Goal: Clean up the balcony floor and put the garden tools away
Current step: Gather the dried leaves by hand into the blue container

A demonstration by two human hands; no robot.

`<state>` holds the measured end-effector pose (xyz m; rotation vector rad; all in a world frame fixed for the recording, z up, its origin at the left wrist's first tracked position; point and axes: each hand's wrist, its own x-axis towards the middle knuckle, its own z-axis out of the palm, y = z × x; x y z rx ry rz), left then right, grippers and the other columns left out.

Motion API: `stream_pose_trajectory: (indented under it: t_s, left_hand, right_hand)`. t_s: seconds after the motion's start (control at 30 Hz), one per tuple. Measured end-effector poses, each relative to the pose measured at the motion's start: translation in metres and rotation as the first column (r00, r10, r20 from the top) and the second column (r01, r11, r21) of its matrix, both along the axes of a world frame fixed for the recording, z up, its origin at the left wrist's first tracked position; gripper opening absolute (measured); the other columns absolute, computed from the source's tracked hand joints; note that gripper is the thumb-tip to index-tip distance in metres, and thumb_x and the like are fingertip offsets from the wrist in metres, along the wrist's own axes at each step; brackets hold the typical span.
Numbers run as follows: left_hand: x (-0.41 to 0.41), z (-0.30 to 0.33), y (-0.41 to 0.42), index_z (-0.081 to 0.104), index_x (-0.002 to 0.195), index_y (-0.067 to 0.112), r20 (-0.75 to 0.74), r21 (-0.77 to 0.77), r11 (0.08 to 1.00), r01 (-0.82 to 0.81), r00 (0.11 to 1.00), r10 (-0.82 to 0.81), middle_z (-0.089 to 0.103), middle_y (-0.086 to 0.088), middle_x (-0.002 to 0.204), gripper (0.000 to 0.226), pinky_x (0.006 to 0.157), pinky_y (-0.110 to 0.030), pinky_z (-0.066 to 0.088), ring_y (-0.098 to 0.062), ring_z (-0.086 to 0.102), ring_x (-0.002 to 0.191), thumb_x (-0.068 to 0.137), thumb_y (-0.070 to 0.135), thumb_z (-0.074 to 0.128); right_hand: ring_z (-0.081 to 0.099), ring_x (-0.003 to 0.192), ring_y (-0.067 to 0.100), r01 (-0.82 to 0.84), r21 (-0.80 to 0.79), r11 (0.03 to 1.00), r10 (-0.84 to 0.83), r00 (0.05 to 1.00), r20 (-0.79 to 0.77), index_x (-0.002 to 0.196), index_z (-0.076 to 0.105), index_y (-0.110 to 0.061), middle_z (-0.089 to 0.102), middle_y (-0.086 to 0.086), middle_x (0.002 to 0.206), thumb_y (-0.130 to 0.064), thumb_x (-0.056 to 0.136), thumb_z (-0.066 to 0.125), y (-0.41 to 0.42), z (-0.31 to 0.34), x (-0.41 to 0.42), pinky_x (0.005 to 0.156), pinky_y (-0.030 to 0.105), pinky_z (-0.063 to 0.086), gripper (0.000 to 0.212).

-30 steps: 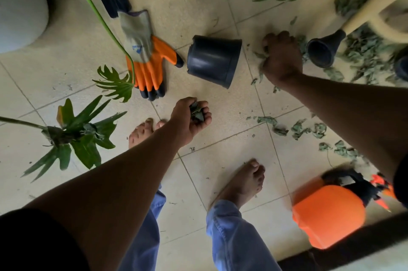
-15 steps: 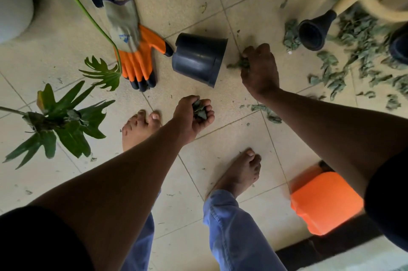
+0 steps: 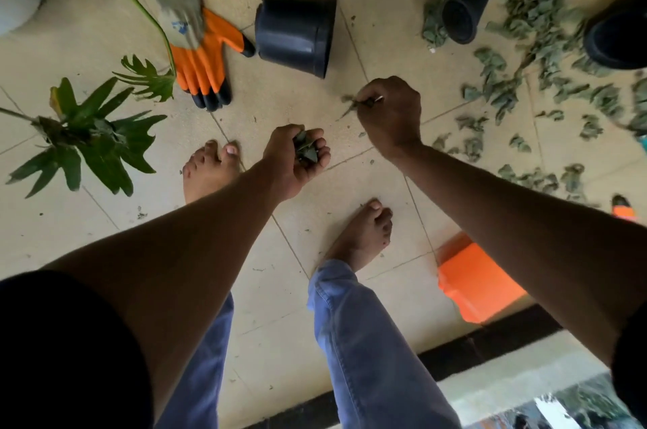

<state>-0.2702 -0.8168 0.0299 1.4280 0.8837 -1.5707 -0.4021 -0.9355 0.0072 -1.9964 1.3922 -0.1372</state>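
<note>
At far left we see a green plant (image 3: pixel 87 138) lying on the tiled floor (image 3: pixel 80 29). Beside it lies an orange and grey glove (image 3: pixel 196 43); its cuff bears a small blue mark that we cannot read. Next to the glove's thumb a black pot (image 3: pixel 296 35) lies on its side. Below these, our left hand (image 3: pixel 297 159) is cupped palm up, fingers curled round a clump of leaves (image 3: pixel 305 148). Our right hand (image 3: pixel 390 117) hovers just beside it, fingers pinching a few leaf bits (image 3: pixel 350 103). Further right, loose leaves (image 3: pixel 539 78) litter the floor round a watering can's black spout (image 3: pixel 462 15). An orange sprayer (image 3: pixel 479 283) stands near the right foot.
</note>
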Motion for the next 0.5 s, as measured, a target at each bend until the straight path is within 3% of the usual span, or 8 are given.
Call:
stream_pose_trajectory:
  t_s: [0.17,0.23,0.3,0.5]
  left_hand:
    - [-0.024,0.038,-0.004,0.062,0.084,0.007,0.029,0.035,0.999,0.032,0.999,-0.033,0.063,-0.009,0.073,0.035,0.058,-0.027,0.057,-0.019,0.062,0.064,0.106,0.023,0.04]
    - [-0.033,0.059,-0.011,0.058,0.079,0.01,0.046,0.033,0.996,0.078,0.996,-0.08,0.065,-0.007,0.063,0.033,0.047,-0.021,0.052,-0.016,0.065,0.053,0.105,0.02,0.04]
    - [-0.041,0.076,-0.017,0.047,0.066,0.015,0.049,0.018,0.992,0.121,0.991,-0.122,0.055,-0.005,0.051,0.037,0.04,-0.015,0.042,-0.015,0.057,0.04,0.102,0.016,0.038]
    - [-0.062,0.116,-0.032,0.05,0.048,0.016,0.081,-0.057,0.975,0.217,0.974,-0.212,0.051,-0.004,0.049,0.056,0.05,-0.018,0.046,-0.017,0.059,0.044,0.102,0.021,0.038]
  right_hand:
    - [0.065,0.074,0.014,0.045,0.081,0.996,-0.056,0.988,0.147,0.082,0.075,-0.013,0.069,0.001,0.084,-0.005,0.078,0.075,0.049,0.078,-0.005,0.069,0.033,0.057,0.009]
    - [0.064,0.074,0.017,0.04,0.119,0.992,-0.053,0.992,0.111,0.084,0.074,-0.016,0.066,0.002,0.086,-0.01,0.08,0.075,0.063,0.102,-0.007,0.065,0.03,0.054,0.007]
    - [0.061,0.072,0.017,0.045,0.121,0.992,-0.052,0.997,0.051,0.087,0.072,-0.016,0.064,0.003,0.085,-0.012,0.085,0.074,0.073,0.119,-0.007,0.058,0.02,0.044,0.005]
    - [0.055,0.064,0.02,0.035,-0.057,0.998,-0.043,0.991,-0.128,0.072,0.07,-0.017,0.065,0.001,0.063,-0.01,0.088,0.068,0.077,0.155,-0.01,0.054,0.026,0.03,0.018]
